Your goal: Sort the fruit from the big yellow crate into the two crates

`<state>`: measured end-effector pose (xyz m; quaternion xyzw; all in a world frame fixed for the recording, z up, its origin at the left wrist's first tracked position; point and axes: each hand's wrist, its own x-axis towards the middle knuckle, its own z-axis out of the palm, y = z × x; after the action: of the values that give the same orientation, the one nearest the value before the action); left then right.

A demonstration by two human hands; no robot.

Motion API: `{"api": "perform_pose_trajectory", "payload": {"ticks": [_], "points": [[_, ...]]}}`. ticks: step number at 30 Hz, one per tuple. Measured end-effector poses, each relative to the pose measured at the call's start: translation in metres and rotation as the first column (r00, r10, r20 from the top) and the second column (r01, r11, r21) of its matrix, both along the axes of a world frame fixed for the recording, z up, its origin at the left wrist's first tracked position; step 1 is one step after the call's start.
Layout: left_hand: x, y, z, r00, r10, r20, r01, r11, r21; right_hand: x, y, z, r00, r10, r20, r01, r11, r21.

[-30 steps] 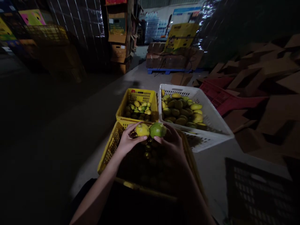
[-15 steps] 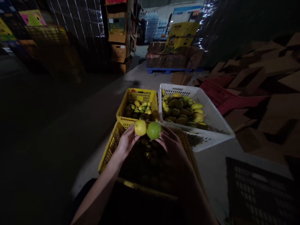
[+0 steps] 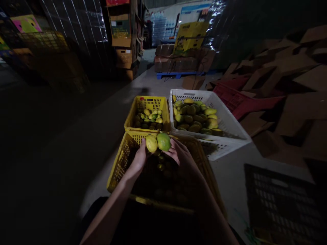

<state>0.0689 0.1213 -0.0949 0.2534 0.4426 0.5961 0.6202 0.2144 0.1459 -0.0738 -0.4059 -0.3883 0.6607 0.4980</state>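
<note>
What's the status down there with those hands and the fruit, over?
Left hand holding yellow fruit. Right hand holding green fruit. Both fruits above near yellow crate; white crate beyond, to the right.

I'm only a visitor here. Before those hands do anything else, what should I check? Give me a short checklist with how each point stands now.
1. Left hand has hold of the yellow fruit: ok.
2. Right hand has hold of the green fruit, fingers at its side: ok.
3. White crate standing upright, its fruit inside: ok.
4. Far yellow crate standing upright, its fruit inside: ok.
5. Light inside the near yellow crate: not ok; most of it is in deep shadow.
6. Fruit count in that near crate: cannot tell; only a few pieces catch the light.
</note>
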Motion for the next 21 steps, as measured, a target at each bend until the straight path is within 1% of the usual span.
{"api": "perform_pose_trajectory", "payload": {"ticks": [3, 5, 6, 7, 8, 9, 10, 11, 12, 13, 14, 15, 16, 17, 19, 20, 21], "points": [[0.0, -0.001, 0.003, 0.988, -0.052, -0.142, 0.06, 0.997, 0.057, 0.0, 0.001, 0.004, 0.997, 0.042, 0.061, -0.043, 0.999, 0.012], [-0.002, -0.002, 0.003, 0.957, -0.066, -0.282, 0.097, 0.99, 0.097, 0.003, 0.005, 0.003, 0.99, 0.058, 0.132, -0.058, 0.998, -0.006], [-0.004, -0.003, 0.001, 0.934, -0.078, -0.35, 0.12, 0.988, 0.102, 0.006, 0.007, 0.001, 0.982, 0.052, 0.181, -0.05, 0.999, -0.02], [-0.006, -0.005, -0.003, 0.906, -0.102, -0.41, 0.15, 0.985, 0.086, 0.009, 0.01, 0.0, 0.971, 0.041, 0.234, -0.035, 0.999, -0.029], [-0.007, -0.008, -0.009, 0.877, -0.15, -0.457, 0.191, 0.981, 0.045, 0.013, 0.012, -0.002, 0.959, 0.017, 0.283, -0.009, 0.999, -0.031], [-0.008, -0.011, -0.018, 0.846, -0.222, -0.485, 0.245, 0.969, -0.018, 0.017, 0.013, -0.003, 0.949, -0.014, 0.315, 0.024, 0.999, -0.027], [-0.008, -0.015, -0.027, 0.803, -0.332, -0.494, 0.326, 0.94, -0.102, 0.021, 0.014, -0.003, 0.945, -0.043, 0.326, 0.052, 0.999, -0.018], [-0.007, -0.02, -0.036, 0.747, -0.457, -0.483, 0.42, 0.888, -0.189, 0.024, 0.014, -0.001, 0.946, -0.065, 0.317, 0.072, 0.997, -0.01], [-0.006, -0.024, -0.043, 0.677, -0.575, -0.46, 0.512, 0.817, -0.268, 0.026, 0.012, 0.001, 0.952, -0.082, 0.294, 0.087, 0.996, -0.003], [-0.005, -0.027, -0.048, 0.615, -0.656, -0.438, 0.575, 0.753, -0.32, 0.029, 0.011, 0.004, 0.96, -0.09, 0.266, 0.094, 0.996, 0.001], [-0.003, -0.028, -0.05, 0.58, -0.694, -0.427, 0.606, 0.717, -0.343, 0.03, 0.009, 0.008, 0.966, -0.093, 0.24, 0.094, 0.996, 0.006], [-0.002, -0.027, -0.048, 0.582, -0.689, -0.432, 0.602, 0.722, -0.34, 0.031, 0.007, 0.011, 0.972, -0.09, 0.219, 0.089, 0.996, 0.012], [-0.003, -0.023, -0.042, 0.625, -0.641, -0.445, 0.564, 0.765, -0.311, 0.032, 0.005, 0.014, 0.975, -0.093, 0.203, 0.091, 0.996, 0.017], [-0.004, -0.017, -0.033, 0.69, -0.564, -0.454, 0.504, 0.824, -0.257, 0.033, 0.004, 0.017, 0.977, -0.099, 0.191, 0.097, 0.995, 0.018], [-0.013, 0.0, -0.012, 0.822, -0.344, -0.455, 0.333, 0.937, -0.106, 0.035, 0.003, 0.02, 0.978, -0.115, 0.173, 0.112, 0.993, 0.026], [-0.019, 0.007, -0.003, 0.863, -0.232, -0.449, 0.242, 0.97, -0.036, 0.036, 0.003, 0.02, 0.978, -0.128, 0.167, 0.125, 0.992, 0.03], [-0.025, 0.013, 0.004, 0.891, -0.083, -0.447, 0.109, 0.993, 0.033, 0.037, 0.004, 0.02, 0.977, -0.138, 0.164, 0.134, 0.99, 0.032]]}}
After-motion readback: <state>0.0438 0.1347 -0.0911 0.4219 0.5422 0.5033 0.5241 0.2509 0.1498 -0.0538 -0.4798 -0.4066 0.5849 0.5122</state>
